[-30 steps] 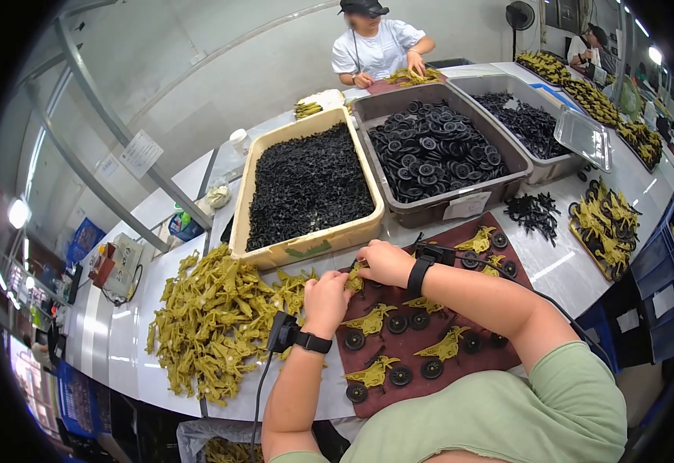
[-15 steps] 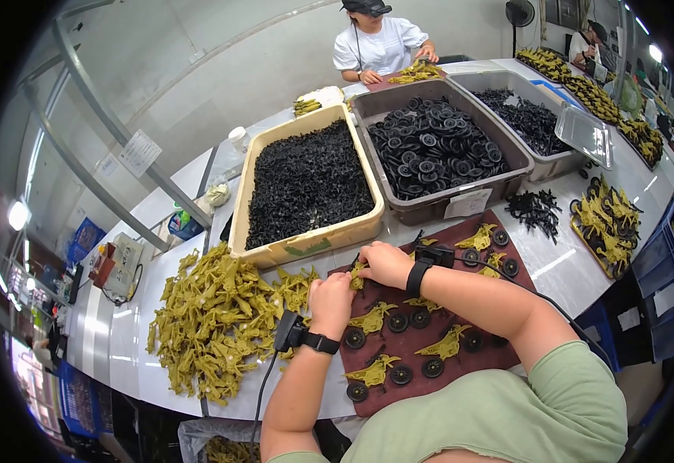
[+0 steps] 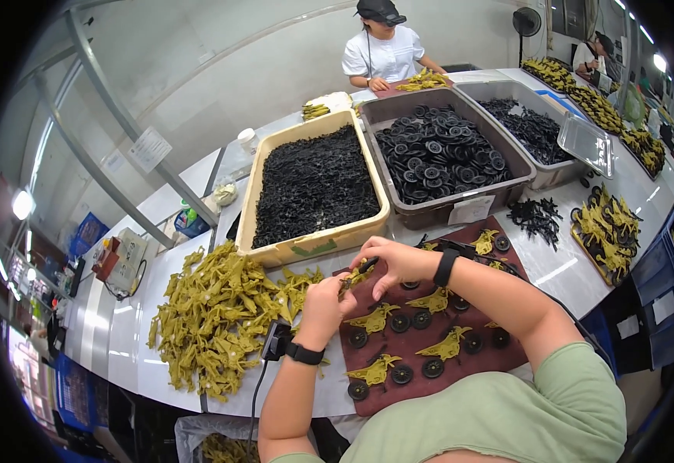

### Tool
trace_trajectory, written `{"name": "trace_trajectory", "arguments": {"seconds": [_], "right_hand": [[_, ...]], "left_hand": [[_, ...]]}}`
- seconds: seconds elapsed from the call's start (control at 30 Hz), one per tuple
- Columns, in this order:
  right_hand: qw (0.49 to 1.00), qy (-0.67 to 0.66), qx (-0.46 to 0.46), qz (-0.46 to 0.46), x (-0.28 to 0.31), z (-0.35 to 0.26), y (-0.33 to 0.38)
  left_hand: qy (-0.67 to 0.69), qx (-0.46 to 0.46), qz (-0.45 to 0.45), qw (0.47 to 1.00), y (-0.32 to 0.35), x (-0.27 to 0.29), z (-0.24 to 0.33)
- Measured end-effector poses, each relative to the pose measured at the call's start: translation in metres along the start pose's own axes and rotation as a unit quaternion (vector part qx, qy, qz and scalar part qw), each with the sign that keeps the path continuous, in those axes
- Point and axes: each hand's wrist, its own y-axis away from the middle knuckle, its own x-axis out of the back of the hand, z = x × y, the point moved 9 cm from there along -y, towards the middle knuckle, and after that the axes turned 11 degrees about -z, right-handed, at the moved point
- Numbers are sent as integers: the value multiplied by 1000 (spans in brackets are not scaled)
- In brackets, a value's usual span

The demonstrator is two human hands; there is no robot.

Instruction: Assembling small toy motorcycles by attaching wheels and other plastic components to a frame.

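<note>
Over the upper left of the dark red mat (image 3: 379, 402), my left hand (image 3: 324, 307) pinches a small yellow-green plastic part (image 3: 344, 283), mostly hidden by the fingers. My right hand (image 3: 402, 264) curls in from the right, thumb and forefinger on a small black plastic piece (image 3: 368, 265) that meets the yellow-green part. Rows of flat yellow-green toy motorbike bodies (image 3: 373, 369) lie on the mat below my hands, with black spoked wheels (image 3: 432, 367) beside them. Left of my left hand spreads a big heap of loose yellow-green bodies (image 3: 213, 324).
Beyond the mat stand a cream bin (image 3: 317, 245) of small black parts, a grey-brown bin (image 3: 460, 199) of black wheels and a grey bin (image 3: 549, 166) of black pieces. Loose black pieces (image 3: 535, 218) and a loaded tray (image 3: 605, 231) sit at right. A co-worker (image 3: 383, 54) sits opposite.
My right hand has lifted and turned, its fingers now around a black piece that shows between my hands. My left hand has shifted slightly left and down. The head view has tilted a little.
</note>
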Motion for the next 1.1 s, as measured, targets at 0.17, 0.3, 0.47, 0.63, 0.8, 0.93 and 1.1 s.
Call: {"name": "trace_trajectory", "arguments": {"seconds": [0.17, 0.3, 0.47, 0.63, 0.8, 0.93, 1.1], "right_hand": [[986, -158, -9, 57, -3, -27, 14], [988, -120, 23, 90, 3, -57, 26], [978, -143, 73, 131, 12, -85, 34], [982, -97, 62, 152, 15, -102, 43], [981, -88, 42, 168, 14, -104, 48], [983, -79, 44, 161, 17, -101, 47], [964, 76, 148, 208, 41, -121, 56]], "left_hand": [[106, -36, 12, 994, 16, 24, 38], [87, -68, 53, 993, 28, 39, 67], [96, -108, 153, 977, 39, 51, 82], [58, -145, 165, 974, 43, 59, 98], [51, -161, 168, 971, 46, 61, 104], [47, -138, 113, 983, 44, 52, 90], [183, -159, 58, 969, 39, 52, 79]]}}
